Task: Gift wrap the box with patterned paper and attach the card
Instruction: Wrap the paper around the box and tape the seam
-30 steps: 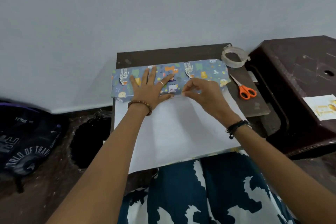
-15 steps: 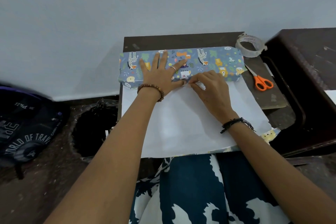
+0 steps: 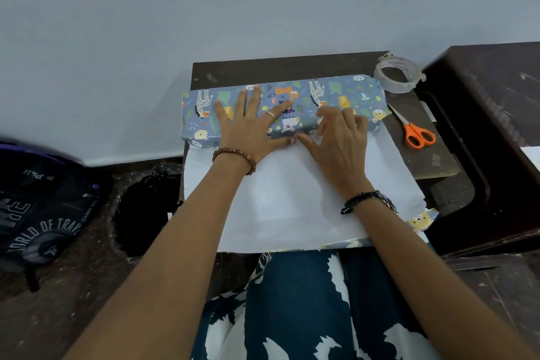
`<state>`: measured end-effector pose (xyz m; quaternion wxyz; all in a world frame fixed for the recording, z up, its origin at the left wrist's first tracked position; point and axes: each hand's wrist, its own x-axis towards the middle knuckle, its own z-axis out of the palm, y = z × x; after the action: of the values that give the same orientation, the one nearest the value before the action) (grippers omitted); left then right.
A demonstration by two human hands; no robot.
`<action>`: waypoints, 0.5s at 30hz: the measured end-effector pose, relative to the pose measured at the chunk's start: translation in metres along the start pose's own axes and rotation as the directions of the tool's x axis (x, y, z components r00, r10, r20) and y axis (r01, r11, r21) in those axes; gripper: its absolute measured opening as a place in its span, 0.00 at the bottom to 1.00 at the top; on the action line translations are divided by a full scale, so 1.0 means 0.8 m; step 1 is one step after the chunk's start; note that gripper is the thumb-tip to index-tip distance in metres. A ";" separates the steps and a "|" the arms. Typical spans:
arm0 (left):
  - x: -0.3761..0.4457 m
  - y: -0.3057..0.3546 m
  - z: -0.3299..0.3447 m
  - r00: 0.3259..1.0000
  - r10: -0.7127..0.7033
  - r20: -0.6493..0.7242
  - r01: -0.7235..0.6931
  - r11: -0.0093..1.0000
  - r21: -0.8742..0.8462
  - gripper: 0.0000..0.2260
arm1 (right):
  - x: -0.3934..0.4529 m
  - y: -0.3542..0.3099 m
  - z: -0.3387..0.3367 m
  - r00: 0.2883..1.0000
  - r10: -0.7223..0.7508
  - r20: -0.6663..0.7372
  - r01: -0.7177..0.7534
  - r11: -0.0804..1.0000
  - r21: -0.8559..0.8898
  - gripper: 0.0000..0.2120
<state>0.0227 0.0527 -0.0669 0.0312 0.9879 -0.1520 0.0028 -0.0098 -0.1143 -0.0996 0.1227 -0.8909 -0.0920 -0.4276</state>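
The box point(image 3: 344, 93) lies at the far side of the small table, covered by blue paper with an animal pattern. The paper's white underside point(image 3: 286, 199) stretches from the box towards me and over the table's near edge. My left hand point(image 3: 248, 128) lies flat on the covered box with fingers spread. My right hand point(image 3: 339, 140) is beside it, fingers bent, fingertips pressing where the patterned flap's edge meets the white sheet. A white corner of the card point(image 3: 531, 155) shows at the right edge on the dark stool.
A roll of clear tape point(image 3: 399, 73) and orange-handled scissors point(image 3: 416, 133) lie on the dark table point(image 3: 263, 67), right of the box. A dark brown stool point(image 3: 496, 96) stands on the right. A black bag point(image 3: 38, 204) and a dark bin point(image 3: 146, 207) are on the left.
My right hand has gone from pinching at the flap's edge to pressing on it, fingers reaching further onto the box. My left hand stays flat. The view has shifted.
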 end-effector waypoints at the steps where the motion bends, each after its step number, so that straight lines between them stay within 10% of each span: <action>1: -0.001 0.000 0.002 1.000 -0.002 -0.025 0.002 1.000 0.003 0.32 | 0.000 0.001 0.000 1.000 0.006 0.019 -0.006 1.000 0.009 0.21; 15: -0.002 0.004 0.007 0.996 -0.021 -0.085 0.026 0.998 0.057 0.33 | 0.024 0.003 -0.018 0.890 0.252 0.380 -0.406 0.816 0.411 0.20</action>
<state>0.0204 0.0495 -0.0721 0.0091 0.9891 -0.1386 0.0485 -0.0081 -0.1198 -0.0763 0.3964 -0.8899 -0.0554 -0.2188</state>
